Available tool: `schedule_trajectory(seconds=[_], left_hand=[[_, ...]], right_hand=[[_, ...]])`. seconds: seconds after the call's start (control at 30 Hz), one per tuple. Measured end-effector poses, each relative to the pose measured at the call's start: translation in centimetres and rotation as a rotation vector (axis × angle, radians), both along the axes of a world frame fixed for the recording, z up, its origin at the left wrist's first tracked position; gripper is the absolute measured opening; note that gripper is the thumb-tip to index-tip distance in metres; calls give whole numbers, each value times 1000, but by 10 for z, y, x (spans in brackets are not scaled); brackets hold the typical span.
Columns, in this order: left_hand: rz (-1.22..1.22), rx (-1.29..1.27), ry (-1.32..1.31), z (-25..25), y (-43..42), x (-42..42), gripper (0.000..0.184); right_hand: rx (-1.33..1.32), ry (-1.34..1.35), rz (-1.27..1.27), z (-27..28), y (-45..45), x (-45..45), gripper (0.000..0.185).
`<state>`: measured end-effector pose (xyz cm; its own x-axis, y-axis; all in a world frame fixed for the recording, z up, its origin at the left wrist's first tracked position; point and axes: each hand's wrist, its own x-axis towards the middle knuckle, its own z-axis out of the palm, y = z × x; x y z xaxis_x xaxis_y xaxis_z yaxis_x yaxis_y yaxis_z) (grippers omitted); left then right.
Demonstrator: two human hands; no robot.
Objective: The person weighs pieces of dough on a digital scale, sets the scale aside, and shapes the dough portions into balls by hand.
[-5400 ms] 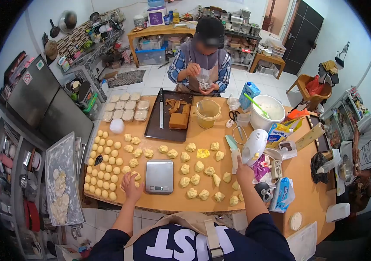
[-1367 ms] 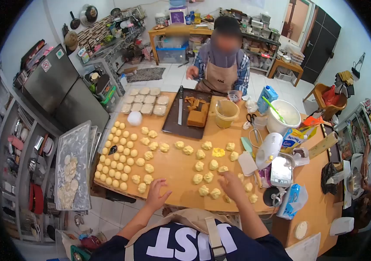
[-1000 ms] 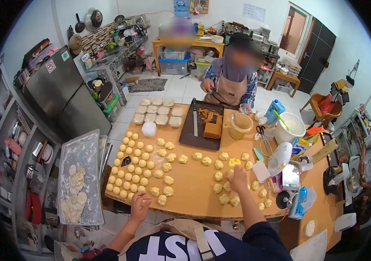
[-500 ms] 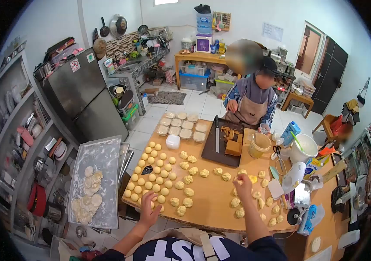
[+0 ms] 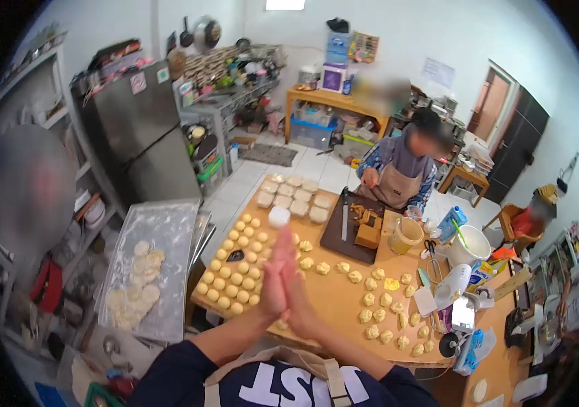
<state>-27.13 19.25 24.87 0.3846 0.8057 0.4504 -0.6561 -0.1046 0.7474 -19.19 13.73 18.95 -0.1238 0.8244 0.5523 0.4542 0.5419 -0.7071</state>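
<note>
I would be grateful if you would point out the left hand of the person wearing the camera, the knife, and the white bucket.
Left hand (image 5: 276, 277): head view, on the middle of the hand.
Knife (image 5: 344, 216): head view, on the blade.
White bucket (image 5: 465, 257): head view, on the outer wall.

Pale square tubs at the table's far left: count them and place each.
11 pale square tubs: three in the back row, four in the middle row, four in the front. Any stacked underneath would be hidden.
</note>
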Motion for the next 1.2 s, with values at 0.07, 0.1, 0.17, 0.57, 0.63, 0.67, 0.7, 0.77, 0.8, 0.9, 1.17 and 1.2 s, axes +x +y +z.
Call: schedule_trajectory(seconds=[0.07,0.1,0.17,0.57,0.63,0.67,0.7,0.77,0.8,0.9,1.17,1.2], left_hand=[[-216,-77,-60,-7,-28,-2,86],[-316,-64,-68,-13,-33,-9,85],[-520,-29,-75,-22,-33,-26,84],[515,-402,206,-120,-63,-262,61],[548,-433,191,-139,-74,-268,56],[562,-450,184,-148,-79,-268,54],[595,-428,269,-157,-83,-267,53],[652,-383,445,-174,-90,-262,53],[675,-314,566,-190,-95,-263,52],[691,-116,922,-227,-119,-274,51],[566,-174,1209,-268,-136,-289,46],[577,-187,1216,-268,-132,-290,47]], right_hand=[[-18,-20,-47,26,20,25,82],[10,-44,-127,26,32,39,78],[49,-28,-186,23,51,57,69],[-378,-682,-49,-221,54,6,39],[-520,-848,20,-204,62,-1,38],[-592,-932,53,-194,63,-3,37],[-555,-843,49,-191,63,-2,36],[-484,-660,34,-187,62,7,33],[-407,-582,-33,-174,58,10,33],[-246,-331,-262,-108,22,28,39],[-617,-769,-601,-174,-94,101,55],[-621,-764,-672,-156,-88,99,54]])
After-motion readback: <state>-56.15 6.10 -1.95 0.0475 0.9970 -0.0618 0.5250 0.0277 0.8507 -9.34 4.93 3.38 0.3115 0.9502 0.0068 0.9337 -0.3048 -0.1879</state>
